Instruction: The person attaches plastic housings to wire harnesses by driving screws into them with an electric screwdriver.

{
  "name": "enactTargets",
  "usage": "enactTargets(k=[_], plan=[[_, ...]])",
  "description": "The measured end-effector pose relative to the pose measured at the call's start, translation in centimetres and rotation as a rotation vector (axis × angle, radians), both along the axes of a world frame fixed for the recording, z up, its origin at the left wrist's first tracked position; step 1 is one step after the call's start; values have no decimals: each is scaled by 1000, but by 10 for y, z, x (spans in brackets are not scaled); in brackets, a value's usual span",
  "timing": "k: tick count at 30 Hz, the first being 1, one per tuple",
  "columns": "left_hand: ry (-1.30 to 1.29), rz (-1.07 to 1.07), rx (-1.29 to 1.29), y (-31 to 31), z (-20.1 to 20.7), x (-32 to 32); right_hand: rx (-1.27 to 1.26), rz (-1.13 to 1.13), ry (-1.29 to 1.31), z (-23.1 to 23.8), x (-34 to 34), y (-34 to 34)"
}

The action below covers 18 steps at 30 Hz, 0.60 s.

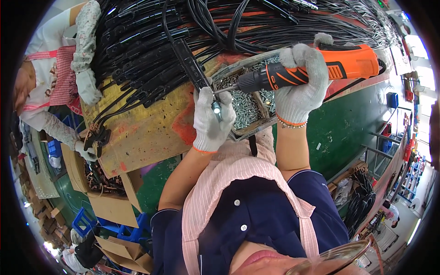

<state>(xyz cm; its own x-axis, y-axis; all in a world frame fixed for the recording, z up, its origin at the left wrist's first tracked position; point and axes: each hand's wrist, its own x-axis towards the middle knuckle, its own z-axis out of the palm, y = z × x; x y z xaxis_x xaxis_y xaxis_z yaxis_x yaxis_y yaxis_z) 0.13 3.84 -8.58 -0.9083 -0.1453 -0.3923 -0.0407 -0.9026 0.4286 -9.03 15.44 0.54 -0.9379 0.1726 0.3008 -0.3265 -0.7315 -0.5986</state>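
Observation:
My left hand (208, 121), in a white knit glove, grips the end of a long black bar-shaped device (189, 59) with a cable at its far end. A shiny round metal end shows between the fingers. My right hand (305, 78), also gloved, is wrapped round an orange and black power screwdriver (350, 62), held sideways. Its thin bit points left and reaches the device at my left fingertips; whether it sits in a screw cannot be made out. Just beneath both hands is a divided tray (253, 129) of small silvery screws (244, 110).
Many similar black devices (142, 59) and coiled black cables (275, 39) cover the far side of the worn yellow-red table (137, 142). At left, a co-worker's gloved hand (88, 91) is near the pile. An open cardboard box (112, 208) stands below the table's left edge.

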Motion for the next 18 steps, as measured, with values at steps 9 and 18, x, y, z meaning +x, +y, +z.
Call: enactTargets(k=[9, 18], plan=[[-106, -105, -355, 5, 19, -8, 40, 56, 81, 18, 2, -5], [-192, -105, -229, 6, 19, -8, 902, -107, 114, 46, 22, -30]])
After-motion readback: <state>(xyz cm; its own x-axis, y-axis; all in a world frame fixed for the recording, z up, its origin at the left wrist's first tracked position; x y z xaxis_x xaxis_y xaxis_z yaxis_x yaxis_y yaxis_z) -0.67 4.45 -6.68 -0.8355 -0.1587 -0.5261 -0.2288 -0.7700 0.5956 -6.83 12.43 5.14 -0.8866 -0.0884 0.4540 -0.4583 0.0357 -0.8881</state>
